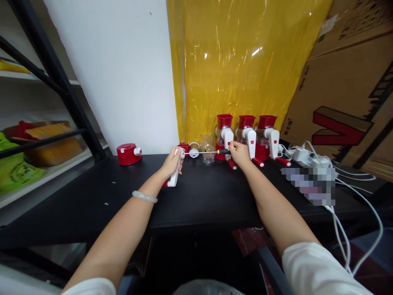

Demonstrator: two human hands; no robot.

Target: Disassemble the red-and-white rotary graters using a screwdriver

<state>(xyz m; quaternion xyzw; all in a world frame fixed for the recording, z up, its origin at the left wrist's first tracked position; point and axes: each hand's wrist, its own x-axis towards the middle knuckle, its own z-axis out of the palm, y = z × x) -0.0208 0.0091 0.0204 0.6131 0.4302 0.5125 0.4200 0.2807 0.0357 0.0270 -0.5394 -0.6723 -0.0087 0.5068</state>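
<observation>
My left hand (pixel 172 162) is closed around a white crank handle (pixel 174 177) with a red grip at its lower end. In my right hand (pixel 240 153) is a screwdriver (pixel 223 152) with a black and yellow handle, held level. Its long thin shaft reaches left, and the tip meets the white hub end of the crank. Behind the shaft stand a clear plastic housing (pixel 208 155) and a white round grater drum (pixel 194 153). A red part (pixel 184 148) is half hidden behind my left hand.
Several red and white rotary graters (pixel 267 139) stand at the right rear of the black table (pixel 196 205). A red base (pixel 129 155) sits at the left. White cables and plugs (pixel 302 153) lie at the right, before a cardboard box (pixel 344 94). A shelf rack (pixel 39 135) is left.
</observation>
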